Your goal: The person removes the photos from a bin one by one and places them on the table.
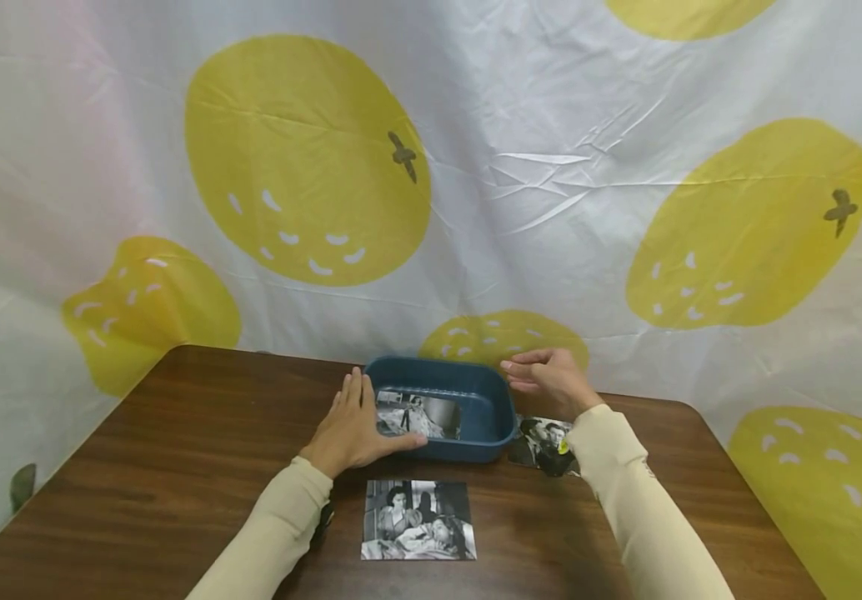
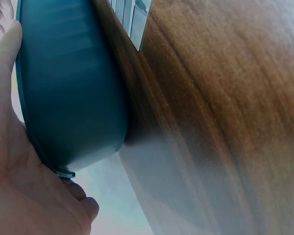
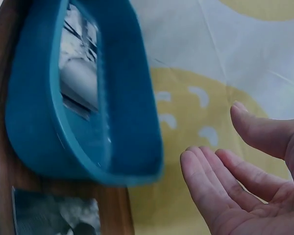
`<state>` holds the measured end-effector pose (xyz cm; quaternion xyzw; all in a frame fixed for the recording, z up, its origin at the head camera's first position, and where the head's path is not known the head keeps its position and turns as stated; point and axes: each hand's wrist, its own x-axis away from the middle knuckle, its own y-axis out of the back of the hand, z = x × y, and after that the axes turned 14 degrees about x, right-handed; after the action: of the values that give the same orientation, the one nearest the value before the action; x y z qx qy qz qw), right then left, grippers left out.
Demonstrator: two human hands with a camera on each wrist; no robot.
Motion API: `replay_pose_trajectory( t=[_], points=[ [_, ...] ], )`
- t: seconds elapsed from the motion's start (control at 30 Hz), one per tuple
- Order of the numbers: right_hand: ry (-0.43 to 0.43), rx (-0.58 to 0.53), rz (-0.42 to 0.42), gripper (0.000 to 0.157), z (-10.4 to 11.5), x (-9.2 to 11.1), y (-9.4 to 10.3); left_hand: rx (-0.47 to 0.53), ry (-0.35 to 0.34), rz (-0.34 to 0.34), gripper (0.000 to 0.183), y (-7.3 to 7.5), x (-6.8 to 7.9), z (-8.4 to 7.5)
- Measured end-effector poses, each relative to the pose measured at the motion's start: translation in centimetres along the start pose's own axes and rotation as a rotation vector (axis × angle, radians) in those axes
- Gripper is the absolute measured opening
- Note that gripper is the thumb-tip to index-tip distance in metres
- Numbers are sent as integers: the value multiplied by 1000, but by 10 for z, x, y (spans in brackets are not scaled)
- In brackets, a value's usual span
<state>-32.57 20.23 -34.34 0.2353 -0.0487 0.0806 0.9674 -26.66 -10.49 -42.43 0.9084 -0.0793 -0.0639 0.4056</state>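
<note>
A blue plastic bin [image 1: 468, 450] stands near the table's back edge, with black-and-white photos [image 1: 419, 415] lying in its left part. My left hand [image 1: 347, 429] rests against the bin's left front corner, fingers extended along the left end and thumb over the front rim. In the left wrist view the bin's outer wall [image 2: 73, 88] lies against that hand. Just off the bin's right end, my right hand [image 1: 551, 379] hovers with slightly bent fingers and nothing in them. Below it lies another black-and-white photo [image 1: 539, 442], partly covered by the right sleeve.
One more black-and-white photo [image 1: 419, 521] lies flat in front of the bin on the brown wooden table [image 1: 176, 467]. Right behind the table hangs a white curtain [image 1: 521, 200] with yellow fruit shapes.
</note>
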Motion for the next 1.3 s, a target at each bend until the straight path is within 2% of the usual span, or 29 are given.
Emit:
replay_pose_trajectory(
  t=[0.37,0.47,0.63,0.9,1.13,1.3],
  points=[
    [-85,20,13,48,-6,-16,-51,2,10,-4,136,0,0,2],
    [-101,84,16,48,-7,-18,-60,4,14,-5,136,0,0,2],
    [-123,175,1,48,-12,-24,-71,2,12,2,136,0,0,2],
    [-145,261,-43,36,-19,-33,-84,-9,5,-5,136,0,-1,1],
    [-166,243,-46,21,-21,-35,-92,-8,9,0,136,0,0,0],
    [-176,228,-35,24,-21,-35,-95,-3,12,0,135,0,0,1]
  ],
)
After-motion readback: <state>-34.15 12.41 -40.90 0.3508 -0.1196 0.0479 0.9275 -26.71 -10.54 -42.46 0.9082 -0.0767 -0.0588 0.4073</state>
